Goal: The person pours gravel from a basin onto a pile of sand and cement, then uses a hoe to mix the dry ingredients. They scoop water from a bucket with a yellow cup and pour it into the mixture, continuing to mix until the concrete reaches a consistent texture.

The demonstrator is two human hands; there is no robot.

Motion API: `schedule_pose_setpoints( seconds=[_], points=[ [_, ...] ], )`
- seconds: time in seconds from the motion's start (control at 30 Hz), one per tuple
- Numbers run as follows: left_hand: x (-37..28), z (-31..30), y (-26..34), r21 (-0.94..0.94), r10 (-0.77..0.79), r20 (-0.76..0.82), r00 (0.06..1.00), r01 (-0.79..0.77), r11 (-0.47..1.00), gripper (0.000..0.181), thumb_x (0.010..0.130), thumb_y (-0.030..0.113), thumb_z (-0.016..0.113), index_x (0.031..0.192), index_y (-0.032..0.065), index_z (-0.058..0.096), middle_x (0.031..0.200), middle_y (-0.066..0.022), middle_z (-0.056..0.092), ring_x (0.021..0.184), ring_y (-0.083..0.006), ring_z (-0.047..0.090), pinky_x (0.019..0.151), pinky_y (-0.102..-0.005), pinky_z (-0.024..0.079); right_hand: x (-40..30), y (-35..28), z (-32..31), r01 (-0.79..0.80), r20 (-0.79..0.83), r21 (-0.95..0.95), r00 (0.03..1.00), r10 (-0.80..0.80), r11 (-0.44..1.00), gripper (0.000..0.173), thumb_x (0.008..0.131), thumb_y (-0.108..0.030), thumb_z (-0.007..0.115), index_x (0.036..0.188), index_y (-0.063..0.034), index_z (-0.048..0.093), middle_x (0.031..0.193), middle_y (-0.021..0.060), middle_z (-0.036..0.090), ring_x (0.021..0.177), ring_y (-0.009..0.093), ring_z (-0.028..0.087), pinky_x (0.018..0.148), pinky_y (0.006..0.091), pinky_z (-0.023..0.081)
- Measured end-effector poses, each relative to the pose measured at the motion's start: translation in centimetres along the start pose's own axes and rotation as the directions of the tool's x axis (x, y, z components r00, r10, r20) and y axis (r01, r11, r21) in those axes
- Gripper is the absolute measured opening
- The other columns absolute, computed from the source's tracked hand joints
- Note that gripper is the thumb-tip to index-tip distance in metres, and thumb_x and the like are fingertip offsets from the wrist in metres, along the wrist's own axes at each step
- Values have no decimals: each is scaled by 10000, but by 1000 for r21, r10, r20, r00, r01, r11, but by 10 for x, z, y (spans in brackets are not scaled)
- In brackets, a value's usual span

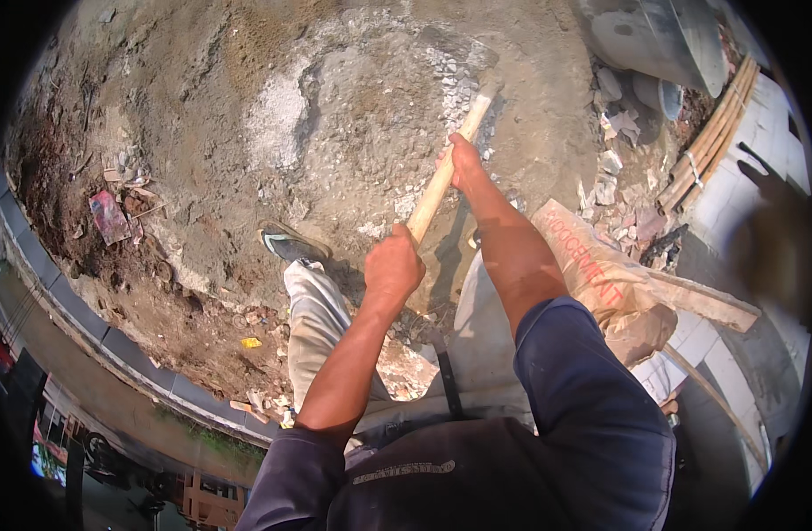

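Both my hands grip the pale wooden handle (439, 186) of what looks like a hoe. My left hand (394, 262) is closed round the near end, and my right hand (464, 161) holds it higher up. The handle slants away to the upper right. Its grey, mortar-coated head (462, 48) is hard to tell from the ground. Grey gravel (449, 79) shows beside the head. Around it spreads a rough bed of wet-looking grey mortar (373, 113), with a whitish powdery patch (276, 119) on its left. My left shoe (293, 243) stands at the near edge of this bed.
A crumpled paper cement bag (579, 259) lies at the right, against a wooden plank (705, 297). Beyond are tied poles (708, 136) and a large grey container (645, 36). Rubble and a kerb (140, 358) border the left.
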State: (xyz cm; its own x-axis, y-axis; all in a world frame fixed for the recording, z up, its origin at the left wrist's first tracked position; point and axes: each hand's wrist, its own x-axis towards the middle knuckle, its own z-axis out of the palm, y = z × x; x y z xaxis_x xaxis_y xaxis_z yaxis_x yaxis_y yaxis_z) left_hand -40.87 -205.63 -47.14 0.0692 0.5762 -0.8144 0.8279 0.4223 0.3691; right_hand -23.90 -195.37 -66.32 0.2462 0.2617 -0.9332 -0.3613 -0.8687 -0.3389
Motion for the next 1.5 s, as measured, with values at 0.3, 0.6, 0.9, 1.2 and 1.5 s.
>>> schedule_pose_setpoints(
  seconds=[0.3,0.6,0.9,1.2,1.5],
  points=[
    [-172,12,-113,71,-142,33,989,139,988,398,720,248,714,969,30,494,727,-236,629,688,-427,628,630,-510,496,-184,121,23,-224,130,285,972,194,932,239,812,-155,594,962,-71,428,637,64,466,455,203,497,405,367,456],
    [-2,26,13,-409,118,93,989,-70,910,369,646,201,668,888,-63,580,675,-188,613,638,-323,627,631,-384,486,-65,-44,-62,330,-238,66,922,-306,942,186,812,-71,570,921,10,442,683,82,482,510,185,518,421,335,451],
    [-62,-46,-41,-289,28,244,969,45,956,435,685,270,688,944,-71,610,796,-233,650,779,-374,649,720,-418,487,-99,33,2,11,-248,-39,969,-21,999,204,795,-71,526,938,73,509,655,128,499,487,235,536,407,383,469],
    [-168,-143,-138,-203,-168,198,966,207,957,368,634,186,680,920,-38,618,648,-178,592,579,-267,574,588,-370,463,-235,96,97,-212,216,377,967,136,902,116,749,-41,573,805,-34,472,711,95,471,550,232,535,503,406,508],
    [-31,13,-9,-344,121,277,953,-19,939,392,685,237,665,938,-55,594,748,-232,637,766,-380,643,719,-414,492,-98,0,-73,67,-290,233,957,4,970,91,807,-83,545,802,-38,466,679,75,451,534,192,481,466,352,450]
  ],
)
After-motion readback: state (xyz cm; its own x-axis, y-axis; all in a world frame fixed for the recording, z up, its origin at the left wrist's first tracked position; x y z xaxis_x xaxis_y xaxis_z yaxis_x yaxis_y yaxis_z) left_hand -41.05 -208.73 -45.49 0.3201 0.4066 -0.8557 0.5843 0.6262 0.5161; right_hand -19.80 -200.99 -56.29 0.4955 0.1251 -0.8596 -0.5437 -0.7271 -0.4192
